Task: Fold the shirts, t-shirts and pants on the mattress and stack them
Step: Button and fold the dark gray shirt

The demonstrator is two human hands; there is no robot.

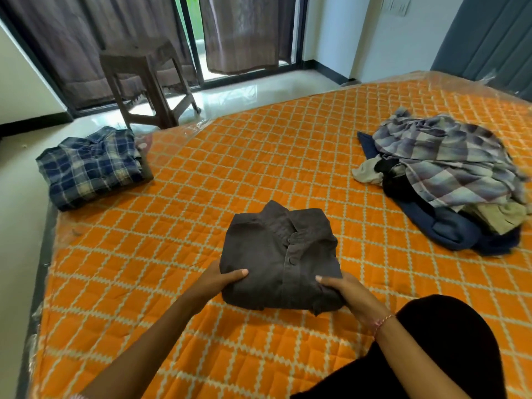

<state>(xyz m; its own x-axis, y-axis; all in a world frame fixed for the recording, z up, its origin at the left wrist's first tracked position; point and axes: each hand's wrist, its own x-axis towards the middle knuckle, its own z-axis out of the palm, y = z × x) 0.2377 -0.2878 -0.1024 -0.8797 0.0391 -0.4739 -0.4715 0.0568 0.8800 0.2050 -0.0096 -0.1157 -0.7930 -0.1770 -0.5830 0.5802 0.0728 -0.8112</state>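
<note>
Folded dark shirt [280, 254] lay on orange mattress [201, 174] near the person, left hand [220, 279] and right hand [344, 289] gripped its near corners, folded plaid shirt [92, 165] far left, unfolded clothes pile [449, 174] far right.

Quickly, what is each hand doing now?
Left hand: grips the folded dark shirt.
Right hand: grips the same shirt's other side.

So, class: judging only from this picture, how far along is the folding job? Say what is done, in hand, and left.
Done: one blue plaid shirt lies folded at the mattress's far left corner. In hand: the left hand and right hand grip the near edge of a folded dark brown shirt, not yet stacked. Left: a heap of unfolded clothes on the right.
</note>
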